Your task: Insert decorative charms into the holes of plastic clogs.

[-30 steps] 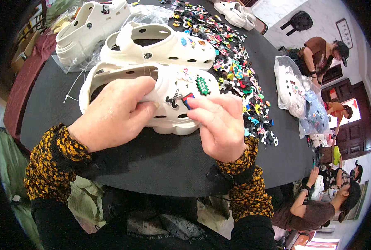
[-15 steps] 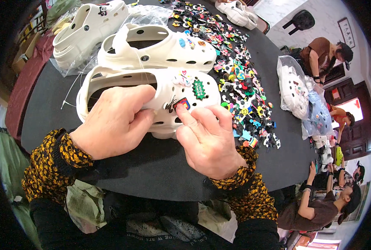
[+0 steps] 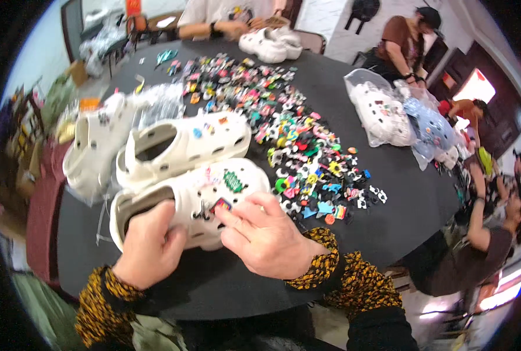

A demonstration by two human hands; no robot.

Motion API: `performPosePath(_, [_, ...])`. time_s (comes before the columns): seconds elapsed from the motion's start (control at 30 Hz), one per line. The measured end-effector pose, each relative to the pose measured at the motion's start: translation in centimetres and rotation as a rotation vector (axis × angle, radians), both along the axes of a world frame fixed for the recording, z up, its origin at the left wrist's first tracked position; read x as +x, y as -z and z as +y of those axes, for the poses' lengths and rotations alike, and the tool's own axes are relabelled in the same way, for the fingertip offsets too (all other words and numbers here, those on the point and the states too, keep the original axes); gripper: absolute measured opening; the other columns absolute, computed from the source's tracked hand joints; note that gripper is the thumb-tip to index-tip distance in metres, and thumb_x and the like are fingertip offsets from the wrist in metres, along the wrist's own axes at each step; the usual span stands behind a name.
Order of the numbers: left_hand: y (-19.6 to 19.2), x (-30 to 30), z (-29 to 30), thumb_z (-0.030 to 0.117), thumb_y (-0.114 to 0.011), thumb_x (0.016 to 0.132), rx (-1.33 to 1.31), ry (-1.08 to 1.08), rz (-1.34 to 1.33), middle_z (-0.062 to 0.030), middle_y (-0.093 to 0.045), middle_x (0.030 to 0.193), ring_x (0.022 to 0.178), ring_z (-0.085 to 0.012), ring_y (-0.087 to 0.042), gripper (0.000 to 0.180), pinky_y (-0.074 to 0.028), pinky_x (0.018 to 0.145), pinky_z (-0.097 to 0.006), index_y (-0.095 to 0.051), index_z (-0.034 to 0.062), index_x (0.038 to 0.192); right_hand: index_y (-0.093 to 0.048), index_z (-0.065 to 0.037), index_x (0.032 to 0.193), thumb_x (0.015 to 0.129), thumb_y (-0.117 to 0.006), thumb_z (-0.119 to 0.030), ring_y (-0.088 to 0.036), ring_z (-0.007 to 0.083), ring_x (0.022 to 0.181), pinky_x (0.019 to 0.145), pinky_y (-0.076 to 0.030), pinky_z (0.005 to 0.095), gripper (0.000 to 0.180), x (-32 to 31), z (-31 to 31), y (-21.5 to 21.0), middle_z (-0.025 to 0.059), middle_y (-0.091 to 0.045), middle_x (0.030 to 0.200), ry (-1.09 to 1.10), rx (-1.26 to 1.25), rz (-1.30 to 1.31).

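The nearest white clog lies on its sole with its toe to the right. My left hand is closed on its near side, the fingers inside the foot opening. My right hand has its fingertips on a small red and blue shoe charm on the clog's upper; the other fingers are curled. A black charm and a green spiky charm sit beside it in the upper. Directly behind is a second white clog with a few charms.
A third white clog stands on clear plastic at the left. Loose coloured charms spread across the black table. Bagged white clogs lie at the right, and another white pair at the far edge. Several people work around the table.
My view has tilted up and shifted, so the far table edge and a person there now show. Both hands stay on the same clog, right fingertips still at the red and blue charm.
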State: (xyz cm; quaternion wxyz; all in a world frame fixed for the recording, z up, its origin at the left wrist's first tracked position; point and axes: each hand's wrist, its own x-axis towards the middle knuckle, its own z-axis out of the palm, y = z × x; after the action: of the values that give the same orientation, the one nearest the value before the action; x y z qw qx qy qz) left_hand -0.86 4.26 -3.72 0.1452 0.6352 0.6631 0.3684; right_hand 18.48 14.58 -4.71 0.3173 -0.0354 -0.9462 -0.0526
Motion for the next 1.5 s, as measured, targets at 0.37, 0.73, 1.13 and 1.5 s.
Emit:
performPosePath(0.37, [-0.2,0.4,-0.4,0.009,-0.059,0.078,-0.023,-0.021,-0.019,-0.0185,-0.052,0.061,0.053,-0.0307,-0.053,0.018,-0.043,0.052,-0.035,-0.046,-0.0030,0.077,-0.059,-0.009,0.092,0.075,-0.055,-0.001,-0.055,0.0230,0.085,0.083,-0.037,0.0367,0.019,3.9,7.1,0.8,0.0034,-0.062,0.092,0.311,-0.386,0.263])
performPosePath(0.73, [0.5,-0.6,-0.4,0.013,-0.061,0.077,-0.030,-0.009,0.007,-0.0187,-0.050,0.060,0.055,-0.0335,-0.053,0.023,-0.041,0.052,-0.038,-0.044,-0.0018,0.075,-0.066,-0.012,0.097,0.086,-0.058,-0.027,-0.053,0.0211,0.098,0.086,-0.033,0.0405,0.020,4.5,8.8,3.4,0.0047,-0.063,0.094,0.572,-0.341,-0.223])
performPosePath(1.13, [-0.1,-0.1,-0.4,0.014,-0.061,0.077,-0.054,-0.014,0.008,-0.0195,-0.051,0.061,0.058,-0.0370,-0.054,0.022,-0.042,0.053,-0.040,-0.044,-0.0012,0.075,-0.065,-0.013,0.097,0.077,-0.055,-0.003,-0.053,0.0229,0.099,0.086,-0.034,0.0384,0.025,5.8,9.3,2.7,0.0042,-0.060,0.096,0.597,-0.261,-0.299])
performPosePath(1.5, [-0.2,-0.1,-0.4,0.014,-0.061,0.077,-0.061,-0.020,0.018,-0.0199,-0.052,0.062,0.059,-0.0368,-0.055,0.023,-0.043,0.053,-0.040,-0.045,-0.0015,0.076,-0.060,-0.005,0.089,0.074,-0.054,-0.002,-0.052,0.0263,0.092,0.085,-0.034,0.0401,0.016,5.4,9.5,3.3,0.0107,-0.058,0.087,0.636,-0.240,-0.190])
